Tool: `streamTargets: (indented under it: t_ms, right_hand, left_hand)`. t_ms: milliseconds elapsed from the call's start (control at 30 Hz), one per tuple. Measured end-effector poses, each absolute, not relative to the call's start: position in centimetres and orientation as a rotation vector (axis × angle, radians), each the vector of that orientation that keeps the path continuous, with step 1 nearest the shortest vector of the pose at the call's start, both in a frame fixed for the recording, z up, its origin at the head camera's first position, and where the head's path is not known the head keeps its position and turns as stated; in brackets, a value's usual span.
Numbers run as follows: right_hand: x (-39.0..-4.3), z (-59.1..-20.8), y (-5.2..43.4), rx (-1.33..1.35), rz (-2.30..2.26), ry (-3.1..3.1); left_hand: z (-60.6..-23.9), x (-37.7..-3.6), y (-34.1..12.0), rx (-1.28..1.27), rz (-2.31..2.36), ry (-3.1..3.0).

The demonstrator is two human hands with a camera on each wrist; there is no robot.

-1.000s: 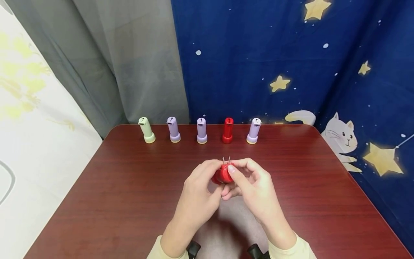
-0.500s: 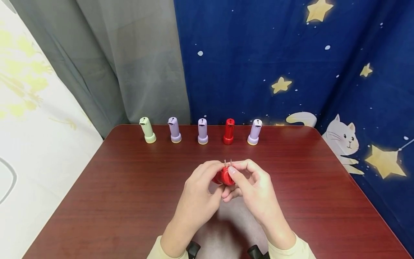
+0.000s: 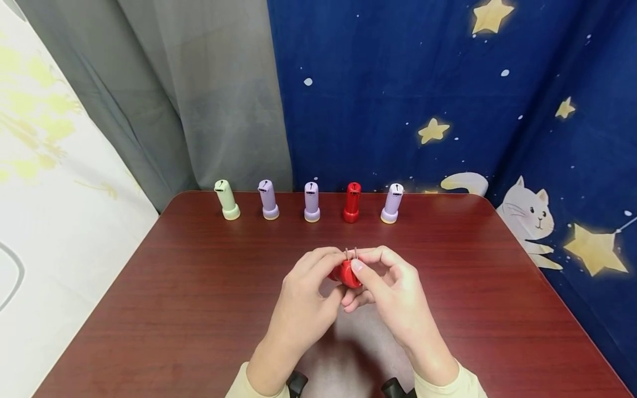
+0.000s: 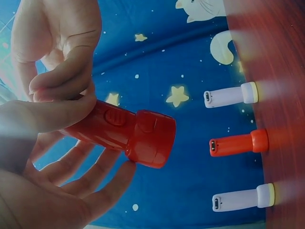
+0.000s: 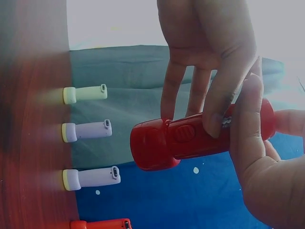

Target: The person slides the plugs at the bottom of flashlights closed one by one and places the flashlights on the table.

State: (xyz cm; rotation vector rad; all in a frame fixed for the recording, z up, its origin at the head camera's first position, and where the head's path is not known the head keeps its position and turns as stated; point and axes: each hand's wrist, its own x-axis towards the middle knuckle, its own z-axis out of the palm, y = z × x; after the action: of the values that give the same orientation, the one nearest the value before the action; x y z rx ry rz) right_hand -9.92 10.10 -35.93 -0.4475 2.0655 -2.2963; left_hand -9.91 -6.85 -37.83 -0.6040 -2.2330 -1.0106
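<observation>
Both hands hold a red flashlight (image 3: pixel 350 275) above the near part of the table, its head end pointing down. Two thin metal prongs (image 3: pixel 355 254) stand out at its tail end. My left hand (image 3: pixel 306 296) grips the body from the left; in the right wrist view the left fingers (image 5: pixel 174 90) reach down to the flashlight's head (image 5: pixel 151 145). With the thumb on the tail beside the prongs, my right hand (image 3: pixel 398 293) pinches that end, its index finger (image 5: pixel 249 126) lying across the body. A ribbed switch (image 4: pixel 115 116) shows on the side. Fingers hide part of the body.
Along the table's far edge stand several flashlights upright: pale green (image 3: pixel 227 200), purple (image 3: pixel 268 200), purple (image 3: pixel 311 202), red (image 3: pixel 351 203) and purple (image 3: pixel 392 203). Behind the brown table (image 3: pixel 199 309) hang a grey curtain (image 3: pixel 219 99) and a blue star-patterned one (image 3: pixel 358 110).
The flashlight's tail and prongs have shifted slightly toward the person between the fingers. Both hands keep nearly the same place and grip; the head view has moved a little.
</observation>
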Motion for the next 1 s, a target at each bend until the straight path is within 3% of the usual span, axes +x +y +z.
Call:
streamTargets:
  t_ms: [1000]
  right_hand:
    - [-10.17,-36.24,10.15,-0.484,-2.307,1.998]
  left_hand:
    - [-38.18,-10.1,-7.16,-0.598,-0.992,-2.212]
